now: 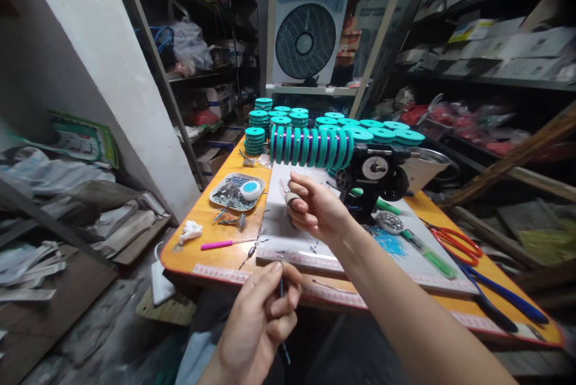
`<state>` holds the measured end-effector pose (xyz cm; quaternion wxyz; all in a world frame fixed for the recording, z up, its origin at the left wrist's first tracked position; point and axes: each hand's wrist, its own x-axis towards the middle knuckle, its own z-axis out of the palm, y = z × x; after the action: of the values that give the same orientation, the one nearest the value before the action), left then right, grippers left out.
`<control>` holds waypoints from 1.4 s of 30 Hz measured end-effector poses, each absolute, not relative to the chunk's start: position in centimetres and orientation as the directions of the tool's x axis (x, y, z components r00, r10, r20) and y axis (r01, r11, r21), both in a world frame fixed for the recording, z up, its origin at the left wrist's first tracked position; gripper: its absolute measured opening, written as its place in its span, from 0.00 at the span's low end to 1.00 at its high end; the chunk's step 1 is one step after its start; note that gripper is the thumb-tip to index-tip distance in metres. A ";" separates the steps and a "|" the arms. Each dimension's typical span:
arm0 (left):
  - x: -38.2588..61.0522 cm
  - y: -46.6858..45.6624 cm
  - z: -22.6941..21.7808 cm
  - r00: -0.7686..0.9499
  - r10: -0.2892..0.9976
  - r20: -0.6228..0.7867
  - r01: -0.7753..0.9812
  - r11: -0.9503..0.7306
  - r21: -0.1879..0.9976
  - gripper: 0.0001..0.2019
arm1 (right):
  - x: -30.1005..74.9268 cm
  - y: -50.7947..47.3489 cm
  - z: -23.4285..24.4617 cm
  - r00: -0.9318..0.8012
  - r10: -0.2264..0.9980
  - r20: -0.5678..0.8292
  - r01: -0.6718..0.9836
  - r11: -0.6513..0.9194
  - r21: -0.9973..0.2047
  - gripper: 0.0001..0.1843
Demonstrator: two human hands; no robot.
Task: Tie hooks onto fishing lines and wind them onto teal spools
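Note:
My left hand (263, 313) is low in front of the table edge, thumb and forefinger pinched on a thin dark-blue cord (282, 295) that hangs below the fingers. My right hand (319, 205) is raised over the white board, its fingers curled inward, with a pale wrap (290, 199) around one finger. Whatever lies between those fingers is too small or hidden to name. Just beyond it, a row of teal spools (310, 148) sits on the shaft of a black winding machine (375, 175) with a round dial.
Stacks of teal spools (281, 121) stand at the back. A tray of small metal pieces (218, 193) and a pink-handled tool (218, 245) lie left. At right are a green-handled tool (429, 256), red-handled scissors (456, 244) and blue-handled pliers (508, 295).

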<state>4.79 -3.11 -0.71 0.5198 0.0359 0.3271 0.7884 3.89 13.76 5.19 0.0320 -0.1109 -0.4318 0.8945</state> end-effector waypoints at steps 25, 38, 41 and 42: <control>5.1 -4.5 -3.2 -0.365 0.883 -0.296 -0.825 -0.159 0.542 0.13 | 9.6 12.2 1.2 -0.996 -0.086 -0.037 0.020 0.192 -0.981 0.14; 5.8 -5.1 -1.2 -0.347 0.905 -0.246 -0.819 -0.164 0.550 0.17 | 9.9 8.6 -2.4 -0.998 0.013 0.056 -0.056 -0.452 -0.890 0.10; 5.9 -5.3 -1.7 -0.336 0.914 -0.226 -0.821 -0.166 0.547 0.17 | 10.1 8.4 -2.4 -0.999 0.036 0.022 -0.036 -0.453 -0.891 0.11; 5.9 -5.4 -1.9 -0.330 0.918 -0.221 -0.816 -0.160 0.556 0.18 | 10.1 8.4 -2.3 -0.999 0.046 0.010 -0.029 -0.435 -0.900 0.11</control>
<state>5.86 -5.39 -1.93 0.5725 0.0838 0.3035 0.7570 10.14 8.40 -2.34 0.0223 -0.0080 -0.5312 0.8469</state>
